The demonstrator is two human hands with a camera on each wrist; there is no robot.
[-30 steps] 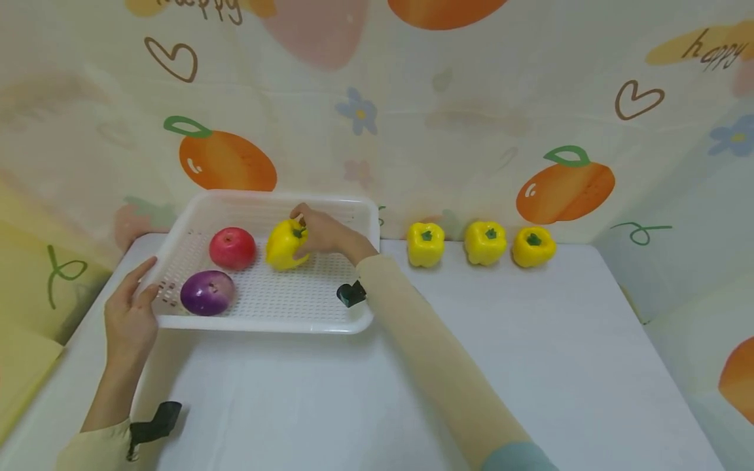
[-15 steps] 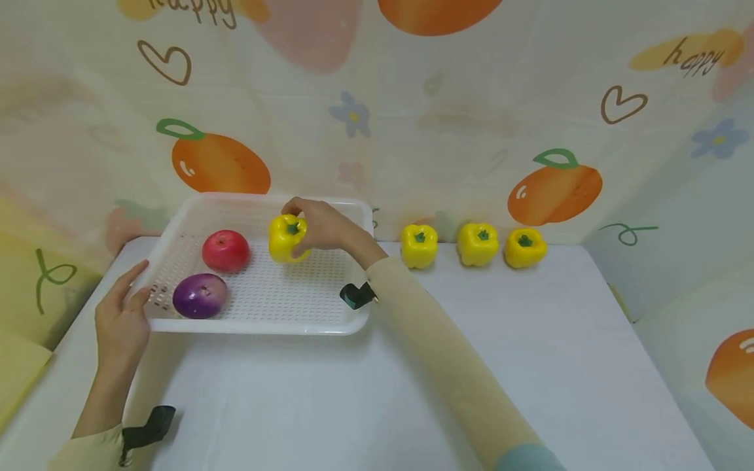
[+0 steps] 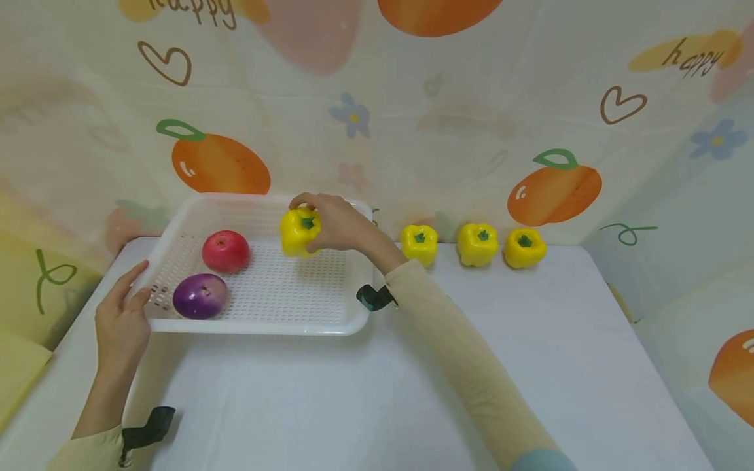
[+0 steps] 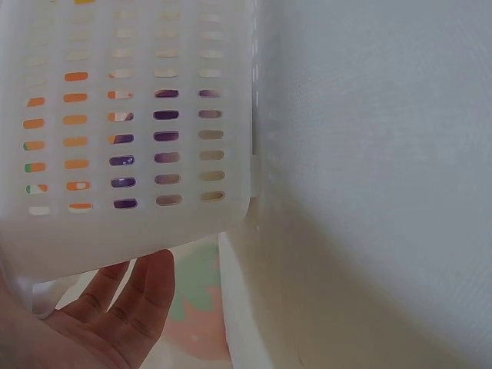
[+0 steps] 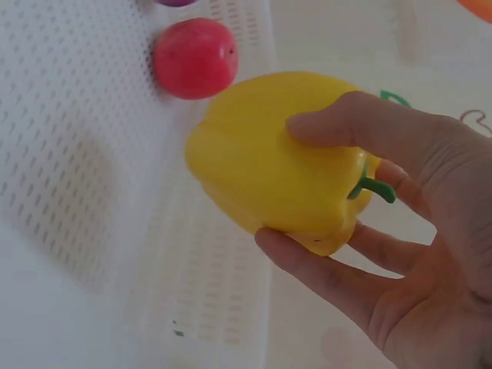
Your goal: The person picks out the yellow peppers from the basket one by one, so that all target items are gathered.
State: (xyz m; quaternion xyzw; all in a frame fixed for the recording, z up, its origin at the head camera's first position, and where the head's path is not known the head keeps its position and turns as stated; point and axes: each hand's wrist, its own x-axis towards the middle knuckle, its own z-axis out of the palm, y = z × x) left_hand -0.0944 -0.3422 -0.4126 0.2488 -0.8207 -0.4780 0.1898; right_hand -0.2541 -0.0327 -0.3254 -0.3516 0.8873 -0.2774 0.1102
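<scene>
A yellow bell pepper (image 3: 299,232) with a green stem is held in my right hand (image 3: 337,222), above the right half of a white perforated basket (image 3: 265,326). In the right wrist view, the thumb lies on one side of the pepper (image 5: 269,154) and the fingers on another. My left hand (image 3: 122,324) rests against the basket's left end with its fingers fairly straight; in the left wrist view, the fingers (image 4: 157,288) show beside the basket's slotted wall (image 4: 146,223). Inside the basket lie a red apple-like fruit (image 3: 226,252) and a shiny purple eggplant-like vegetable (image 3: 200,296).
Three more yellow bell peppers stand in a row right of the basket: a near one (image 3: 419,243), a middle one (image 3: 478,244) and a far-right one (image 3: 525,248). A white table (image 3: 294,399) lies beneath, with a printed cloth backdrop (image 3: 424,131) behind it.
My right hand has raised the held bell pepper from low in the basket and moved it to the right. The left hand stays at the basket's left end. The head view has shifted slightly.
</scene>
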